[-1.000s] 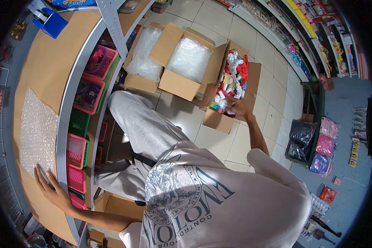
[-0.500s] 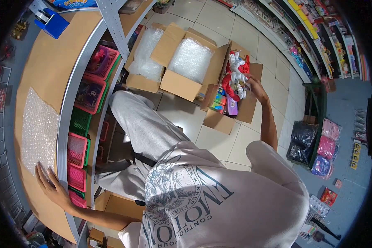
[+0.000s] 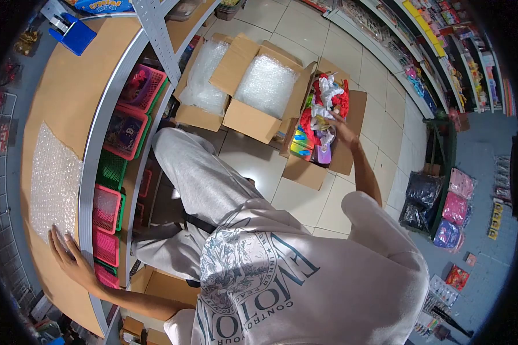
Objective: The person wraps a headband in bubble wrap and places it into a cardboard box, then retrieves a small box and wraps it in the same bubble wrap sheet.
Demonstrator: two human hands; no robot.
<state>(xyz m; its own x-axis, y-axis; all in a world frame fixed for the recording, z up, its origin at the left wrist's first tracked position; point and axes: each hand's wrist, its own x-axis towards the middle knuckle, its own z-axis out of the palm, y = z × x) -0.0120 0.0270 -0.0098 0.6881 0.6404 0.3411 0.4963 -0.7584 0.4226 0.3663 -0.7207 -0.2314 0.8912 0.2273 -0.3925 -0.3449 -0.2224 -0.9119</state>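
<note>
Cardboard box (image 3: 303,174), red-and-white bundle (image 3: 330,87) inside, right hand (image 3: 346,133) at it

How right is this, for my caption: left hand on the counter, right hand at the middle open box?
Not the middle one: the head view shows the right hand at the rightmost open box; the left hand is on the counter.

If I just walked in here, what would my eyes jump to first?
Probably the red and white tangle in the open cardboard box on the tiled floor. Next might come the shiny bubble wrap sheet on the brown shelf top at the left, then the pink baskets lower down beside it.
</note>
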